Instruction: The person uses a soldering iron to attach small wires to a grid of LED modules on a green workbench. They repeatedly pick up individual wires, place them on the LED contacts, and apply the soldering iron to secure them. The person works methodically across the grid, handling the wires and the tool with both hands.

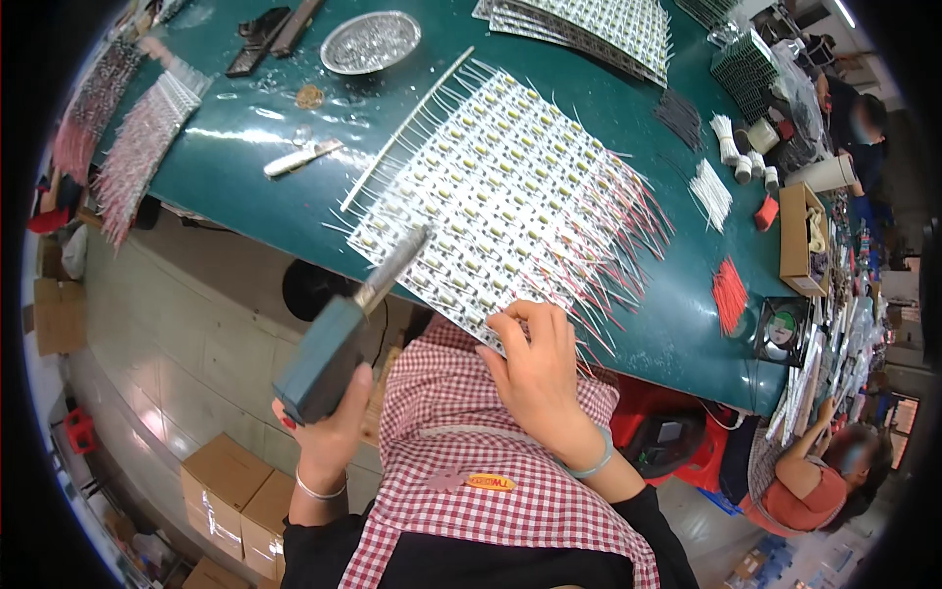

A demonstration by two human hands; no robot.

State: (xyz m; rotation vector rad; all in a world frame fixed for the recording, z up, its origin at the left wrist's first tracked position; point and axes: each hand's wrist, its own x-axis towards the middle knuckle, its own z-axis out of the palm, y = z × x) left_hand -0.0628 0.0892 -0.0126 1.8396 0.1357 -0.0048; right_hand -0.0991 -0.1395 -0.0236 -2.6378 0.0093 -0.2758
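Note:
My left hand (334, 422) is closed round the handle of a teal gun-shaped tool (329, 348) with a long metal barrel. Its barrel end lies over the near left part of a white circuit board panel (471, 206) with rows of yellowish parts. At the near edge of this panel, my right hand (540, 368) has its thumb and curled fingers closed on the rim. Red and white wires (613, 245) stick out from the panel's right side. Along its far left side runs a pale thin strip (407, 128) with white wires reaching to the panel.
On the green table (235, 187) are a silver dish (371, 42), a white-handled knife (299, 159), stacked panels (589, 29) and bundles of white wires (711, 194) and red wires (729, 294). A small fan (782, 329) stands right. Two other people sit beyond.

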